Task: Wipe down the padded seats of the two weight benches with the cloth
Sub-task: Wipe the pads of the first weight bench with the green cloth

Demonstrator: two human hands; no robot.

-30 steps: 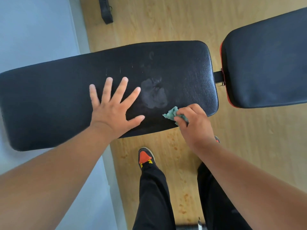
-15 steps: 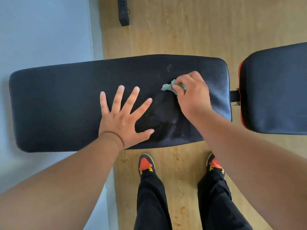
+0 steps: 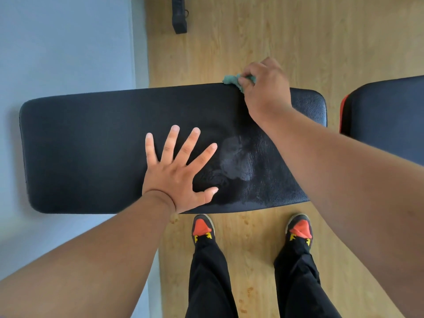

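Note:
A long black padded bench seat [image 3: 91,145] lies across the view in front of me. My left hand [image 3: 179,171] rests flat on its middle with the fingers spread. My right hand [image 3: 263,88] grips a small teal cloth [image 3: 230,80] at the far edge of the pad, near its right end. A pale smear [image 3: 234,159] shows on the pad between my hands. A second black pad [image 3: 387,120] with a red edge sits at the right, partly out of view.
The benches stand on a light wooden floor [image 3: 275,37]; a grey-blue mat [image 3: 64,42] covers the left side. A black strap or bar [image 3: 179,14] lies at the top. My feet in black and orange shoes [image 3: 203,227] stand close to the near edge of the bench.
My right hand has slid the cloth from the near edge across the pad to the far edge. My left hand has stayed flat on the pad. The view has shifted so the bench sits lower.

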